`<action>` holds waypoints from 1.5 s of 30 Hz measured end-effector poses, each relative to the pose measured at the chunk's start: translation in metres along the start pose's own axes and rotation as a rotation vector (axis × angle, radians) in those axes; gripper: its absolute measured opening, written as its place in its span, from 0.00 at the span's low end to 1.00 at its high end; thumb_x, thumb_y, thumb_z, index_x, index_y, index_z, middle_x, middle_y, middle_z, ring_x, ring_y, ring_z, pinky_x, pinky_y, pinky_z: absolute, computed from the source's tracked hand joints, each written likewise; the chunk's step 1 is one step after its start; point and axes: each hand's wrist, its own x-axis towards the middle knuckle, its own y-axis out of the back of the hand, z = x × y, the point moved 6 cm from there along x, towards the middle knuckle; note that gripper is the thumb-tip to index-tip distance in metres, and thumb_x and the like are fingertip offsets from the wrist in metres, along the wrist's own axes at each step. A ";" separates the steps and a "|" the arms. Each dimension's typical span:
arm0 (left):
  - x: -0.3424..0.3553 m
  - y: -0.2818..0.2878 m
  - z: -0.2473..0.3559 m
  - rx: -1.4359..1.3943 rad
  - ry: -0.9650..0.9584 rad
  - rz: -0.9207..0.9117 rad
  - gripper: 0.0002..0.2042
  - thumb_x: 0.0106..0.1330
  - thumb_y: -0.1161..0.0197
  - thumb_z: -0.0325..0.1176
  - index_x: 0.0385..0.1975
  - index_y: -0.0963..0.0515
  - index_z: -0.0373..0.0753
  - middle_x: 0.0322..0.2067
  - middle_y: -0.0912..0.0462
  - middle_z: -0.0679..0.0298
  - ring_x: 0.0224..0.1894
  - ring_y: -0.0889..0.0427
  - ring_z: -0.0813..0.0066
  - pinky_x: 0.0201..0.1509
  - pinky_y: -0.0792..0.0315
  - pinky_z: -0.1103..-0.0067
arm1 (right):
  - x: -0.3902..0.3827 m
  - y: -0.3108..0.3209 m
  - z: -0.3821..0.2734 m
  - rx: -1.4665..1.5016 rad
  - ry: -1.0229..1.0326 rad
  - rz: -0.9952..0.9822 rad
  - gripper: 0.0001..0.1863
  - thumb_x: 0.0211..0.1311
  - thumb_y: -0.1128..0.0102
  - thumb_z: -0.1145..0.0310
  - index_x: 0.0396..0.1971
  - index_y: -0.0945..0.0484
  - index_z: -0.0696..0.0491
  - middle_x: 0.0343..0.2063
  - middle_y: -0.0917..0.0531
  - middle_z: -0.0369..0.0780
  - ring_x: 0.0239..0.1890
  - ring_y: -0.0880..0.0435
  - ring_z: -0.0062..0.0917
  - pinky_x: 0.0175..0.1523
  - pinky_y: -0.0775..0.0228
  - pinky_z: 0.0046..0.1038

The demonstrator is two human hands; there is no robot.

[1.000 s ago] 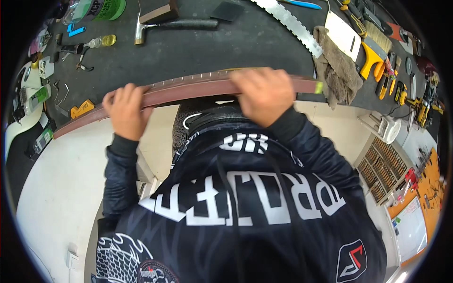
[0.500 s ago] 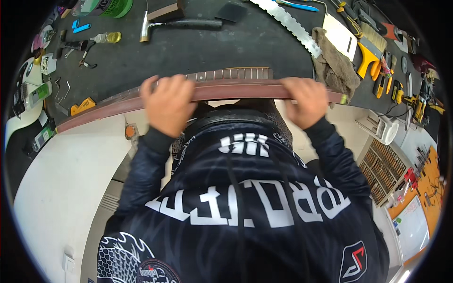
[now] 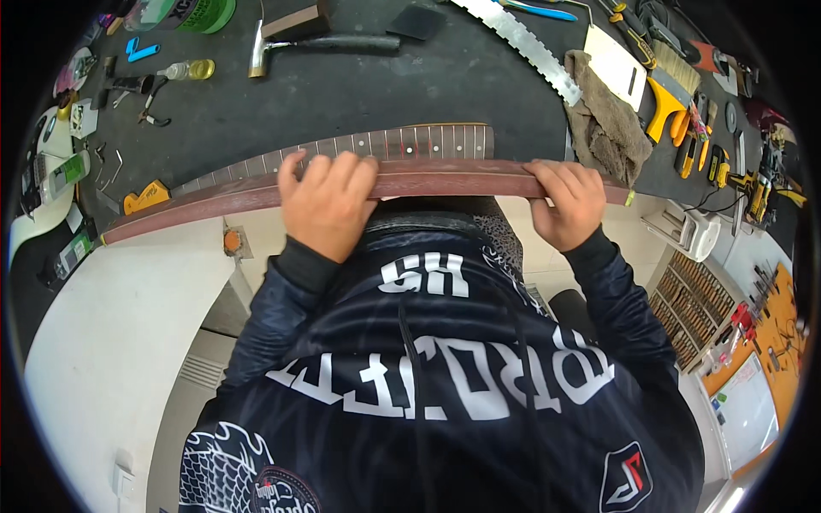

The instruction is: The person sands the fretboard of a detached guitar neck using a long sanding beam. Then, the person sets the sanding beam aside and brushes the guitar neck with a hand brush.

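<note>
A long reddish-brown bar (image 3: 453, 179) lies across the near edge of the bench, with a yellowish tip at each end. My left hand (image 3: 329, 205) is closed over its middle, thumb and fingers wrapped round it. Farther right, my right hand (image 3: 567, 203) grips the same bar near its right end. Just beyond the bar shows a guitar fretboard (image 3: 342, 152) with metal frets and pale dot inlays, partly covered by it. A brown cloth (image 3: 609, 128) lies beside the bar's right end, close to my right hand.
On the dark bench top (image 3: 342, 94) are a hammer (image 3: 329, 43), a notched metal straightedge (image 3: 522, 51) and a yellow tool (image 3: 147, 197). Bottles and small tools crowd the left. A yellow-handled brush (image 3: 667, 103) and several hand tools lie right. A storage rack (image 3: 697, 303) stands below.
The bar's middle and right part have come nearer to me, baring more of the fretboard. Both hands have moved nearer and slightly right, still gripping it.
</note>
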 end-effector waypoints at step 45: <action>0.003 0.014 -0.078 0.017 0.051 -0.119 0.22 0.50 0.28 0.31 0.48 0.18 0.46 0.38 0.23 0.66 0.46 0.22 0.63 0.63 0.37 0.60 | 0.077 -0.022 -0.029 0.068 0.029 -0.002 0.22 0.44 0.32 0.71 0.45 0.16 0.47 0.36 0.13 0.32 0.37 0.15 0.28 0.42 0.30 0.33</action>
